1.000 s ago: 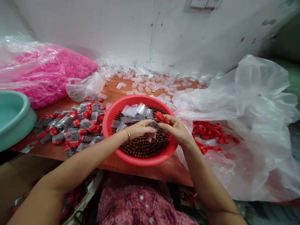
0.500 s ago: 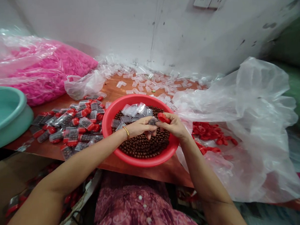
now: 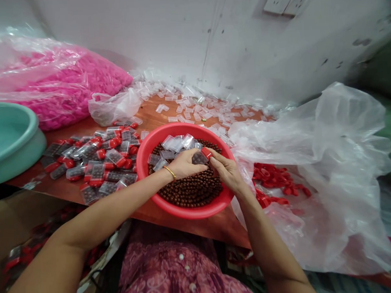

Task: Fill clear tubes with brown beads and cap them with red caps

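Over a red basin (image 3: 188,214) of dark brown beads (image 3: 190,189), my left hand (image 3: 185,164) grips a small clear box (image 3: 199,158) with dark beads inside. My right hand (image 3: 226,169) pinches a red cap (image 3: 206,153) at the box's right end; cap and box touch. Several clear boxes (image 3: 174,144) lie on the beads at the back of the basin. Left of the basin is a pile of filled boxes with red caps (image 3: 97,173). Loose red caps (image 3: 270,178) lie to the right, on clear plastic.
A teal basin (image 3: 35,145) stands at the far left, before a bag of pink pieces (image 3: 68,82). Clear pieces (image 3: 194,110) are scattered along the wall. A big clear plastic sheet (image 3: 337,158) covers the right side. Below left, an open carton (image 3: 18,212) holds more capped boxes.
The red cap, held apart from the box's end before, now sits against it. My hands have come closer together. The whole view has shifted slightly.
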`<action>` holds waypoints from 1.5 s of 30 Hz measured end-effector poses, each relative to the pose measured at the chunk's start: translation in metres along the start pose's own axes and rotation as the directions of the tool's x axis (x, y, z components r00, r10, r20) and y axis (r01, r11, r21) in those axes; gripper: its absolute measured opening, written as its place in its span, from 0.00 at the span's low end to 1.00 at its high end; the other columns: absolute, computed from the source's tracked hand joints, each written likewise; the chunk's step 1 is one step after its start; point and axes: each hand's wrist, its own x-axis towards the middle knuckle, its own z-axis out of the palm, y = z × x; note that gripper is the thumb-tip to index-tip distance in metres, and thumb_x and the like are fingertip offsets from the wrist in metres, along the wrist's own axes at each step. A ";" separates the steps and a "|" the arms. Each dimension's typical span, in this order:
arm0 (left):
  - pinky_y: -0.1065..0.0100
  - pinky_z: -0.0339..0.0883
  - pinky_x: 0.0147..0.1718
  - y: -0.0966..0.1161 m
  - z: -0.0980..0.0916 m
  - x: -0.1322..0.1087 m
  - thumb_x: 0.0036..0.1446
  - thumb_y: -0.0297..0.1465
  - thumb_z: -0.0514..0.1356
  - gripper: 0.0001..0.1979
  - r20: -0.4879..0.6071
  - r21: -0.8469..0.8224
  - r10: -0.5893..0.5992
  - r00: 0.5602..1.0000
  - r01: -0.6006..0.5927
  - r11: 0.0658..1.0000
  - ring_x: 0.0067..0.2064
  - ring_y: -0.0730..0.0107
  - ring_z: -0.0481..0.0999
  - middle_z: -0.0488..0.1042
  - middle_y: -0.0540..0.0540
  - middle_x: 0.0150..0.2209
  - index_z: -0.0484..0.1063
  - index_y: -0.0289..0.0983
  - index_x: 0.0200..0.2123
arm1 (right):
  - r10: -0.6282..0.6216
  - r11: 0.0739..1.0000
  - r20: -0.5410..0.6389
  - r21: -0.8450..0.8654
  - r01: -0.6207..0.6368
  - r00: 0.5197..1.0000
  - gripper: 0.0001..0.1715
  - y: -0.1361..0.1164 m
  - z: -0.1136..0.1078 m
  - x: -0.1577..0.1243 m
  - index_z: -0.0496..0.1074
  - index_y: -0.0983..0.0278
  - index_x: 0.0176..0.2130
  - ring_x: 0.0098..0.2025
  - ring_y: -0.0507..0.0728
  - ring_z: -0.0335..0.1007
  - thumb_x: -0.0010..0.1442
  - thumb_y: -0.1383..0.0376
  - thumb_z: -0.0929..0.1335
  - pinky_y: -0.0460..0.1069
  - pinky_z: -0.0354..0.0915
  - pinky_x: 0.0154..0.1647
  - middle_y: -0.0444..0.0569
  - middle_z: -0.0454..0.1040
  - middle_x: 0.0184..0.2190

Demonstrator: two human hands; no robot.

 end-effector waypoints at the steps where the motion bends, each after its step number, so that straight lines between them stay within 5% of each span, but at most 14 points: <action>1: 0.76 0.58 0.25 0.000 0.000 -0.001 0.44 0.26 0.59 0.08 -0.033 0.052 0.023 0.999 -0.022 0.998 0.25 0.80 0.63 0.64 0.56 0.22 0.65 0.33 0.30 | -0.022 0.999 0.005 -0.036 0.022 1.000 0.21 -0.002 0.000 -0.001 0.73 0.59 0.49 0.50 0.58 0.70 0.58 0.56 0.64 0.55 0.66 0.53 0.46 0.75 0.46; 7: 0.74 0.52 0.23 0.003 -0.002 -0.007 0.40 0.26 0.57 0.05 -0.085 0.251 0.063 0.994 -0.040 0.967 0.23 0.79 0.58 0.60 0.56 0.20 0.62 0.35 0.24 | -0.080 0.966 0.062 -0.243 0.092 0.995 0.22 -0.006 0.001 -0.008 0.70 0.57 0.53 0.51 0.59 0.71 0.61 0.60 0.62 0.54 0.66 0.53 0.47 0.73 0.50; 11: 0.74 0.52 0.23 0.004 -0.001 -0.010 0.38 0.27 0.56 0.05 -0.068 0.267 0.031 0.997 -0.012 0.964 0.23 0.78 0.58 0.59 0.56 0.19 0.60 0.36 0.21 | -0.195 0.882 0.138 -0.408 0.235 0.971 0.24 -0.002 0.000 -0.011 0.68 0.61 0.55 0.36 0.59 0.75 0.61 0.61 0.61 0.52 0.70 0.39 0.51 0.78 0.36; 16: 0.74 0.53 0.22 0.004 0.000 -0.011 0.37 0.29 0.57 0.05 -0.016 0.249 0.003 1.000 0.002 0.969 0.23 0.77 0.59 0.62 0.55 0.19 0.62 0.35 0.21 | -0.283 0.820 0.195 -0.459 0.343 0.939 0.22 -0.003 -0.003 -0.014 0.72 0.64 0.49 0.23 0.55 0.69 0.61 0.60 0.60 0.48 0.65 0.26 0.49 0.74 0.22; 20: 0.74 0.54 0.22 0.009 0.002 -0.013 0.38 0.32 0.57 0.07 0.104 0.232 -0.028 0.994 0.004 0.973 0.24 0.76 0.62 0.64 0.54 0.20 0.65 0.35 0.24 | -0.297 0.881 0.013 -0.381 0.279 0.955 0.23 -0.005 -0.012 -0.014 0.77 0.63 0.34 0.18 0.52 0.64 0.61 0.54 0.60 0.47 0.60 0.22 0.46 0.69 0.16; 23: 0.74 0.52 0.21 0.014 0.003 -0.013 0.38 0.32 0.56 0.06 0.174 0.320 -0.013 0.985 -0.044 0.946 0.22 0.77 0.61 0.61 0.55 0.18 0.63 0.36 0.21 | -0.148 0.971 -0.188 -0.216 0.106 0.971 0.30 -0.007 -0.010 -0.007 0.72 0.63 0.20 0.16 0.50 0.60 0.60 0.48 0.59 0.47 0.57 0.19 0.45 0.66 0.14; 25: 0.74 0.50 0.20 0.016 0.002 -0.013 0.38 0.31 0.56 0.05 0.190 0.427 0.009 0.982 -0.091 0.900 0.21 0.78 0.59 0.60 0.55 0.17 0.62 0.36 0.19 | -0.013 0.998 -0.218 -0.070 -0.002 0.976 0.30 -0.007 -0.001 -0.001 0.69 0.63 0.20 0.16 0.49 0.57 0.57 0.44 0.60 0.46 0.55 0.18 0.43 0.64 0.14; 30: 0.73 0.51 0.20 0.019 0.001 -0.014 0.39 0.31 0.57 0.05 0.233 0.643 -0.008 0.972 -0.148 0.751 0.20 0.76 0.58 0.60 0.54 0.17 0.65 0.35 0.19 | 0.217 0.930 -0.019 0.307 -0.201 0.976 0.35 -0.003 0.025 0.013 0.68 0.61 0.33 0.18 0.51 0.56 0.53 0.35 0.55 0.47 0.57 0.20 0.42 0.61 0.18; 33: 0.72 0.55 0.21 0.019 0.003 -0.013 0.41 0.32 0.57 0.06 0.254 0.680 -0.004 0.967 -0.176 0.712 0.21 0.74 0.63 0.66 0.51 0.19 0.69 0.35 0.22 | 0.256 0.882 0.103 0.382 -0.276 0.961 0.40 -0.002 0.030 0.016 0.68 0.61 0.40 0.21 0.52 0.59 0.54 0.35 0.50 0.48 0.60 0.22 0.43 0.63 0.21; 37: 0.69 0.64 0.27 0.016 0.004 -0.013 0.43 0.33 0.58 0.12 0.287 0.746 0.015 0.958 -0.233 0.623 0.30 0.64 0.73 0.74 0.44 0.28 0.74 0.33 0.30 | 0.200 0.934 0.185 0.261 -0.244 0.962 0.41 -0.007 0.032 0.013 0.69 0.60 0.47 0.33 0.55 0.68 0.55 0.36 0.51 0.51 0.66 0.38 0.46 0.70 0.30; 40: 0.66 0.68 0.34 0.012 0.004 -0.017 0.44 0.33 0.59 0.16 0.299 0.785 0.008 0.954 -0.251 0.566 0.38 0.58 0.76 0.76 0.40 0.35 0.74 0.32 0.37 | 0.118 0.984 0.194 0.112 -0.142 0.974 0.41 -0.010 0.036 0.008 0.68 0.60 0.52 0.43 0.57 0.68 0.56 0.37 0.53 0.54 0.61 0.52 0.48 0.73 0.38; 45: 0.63 0.70 0.37 0.016 0.003 -0.021 0.47 0.36 0.58 0.21 0.274 0.784 -0.052 0.960 -0.191 0.591 0.41 0.56 0.76 0.77 0.39 0.39 0.71 0.33 0.44 | 0.163 0.985 0.015 0.061 -0.164 0.986 0.41 -0.002 0.040 0.011 0.67 0.60 0.55 0.45 0.59 0.69 0.56 0.38 0.54 0.55 0.62 0.50 0.51 0.73 0.41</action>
